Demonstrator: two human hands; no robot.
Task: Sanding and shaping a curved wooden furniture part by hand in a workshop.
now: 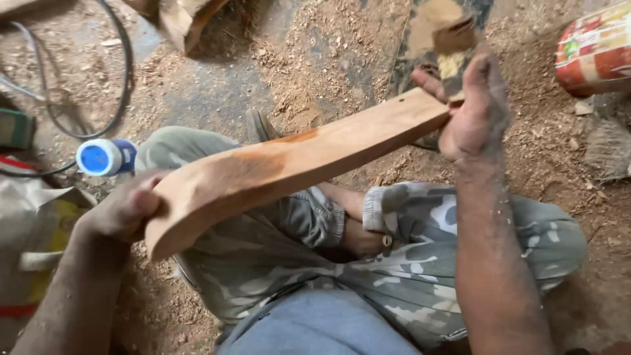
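Two hands are holding a curved wooden board (289, 164) over the lap. Left hand (125, 210) is gripping its wide end; right hand (473, 112) is clasping the narrow end along with a sandpaper scrap (453, 46).

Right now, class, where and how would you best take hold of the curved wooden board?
Probably grip the curved wooden board at both ends, coming in from the sides. It is long, flat and thin, and lies slanted above the lap. The left hand already clasps the wide rounded end, and the right hand pinches the narrow squared end, so neither end can swing.
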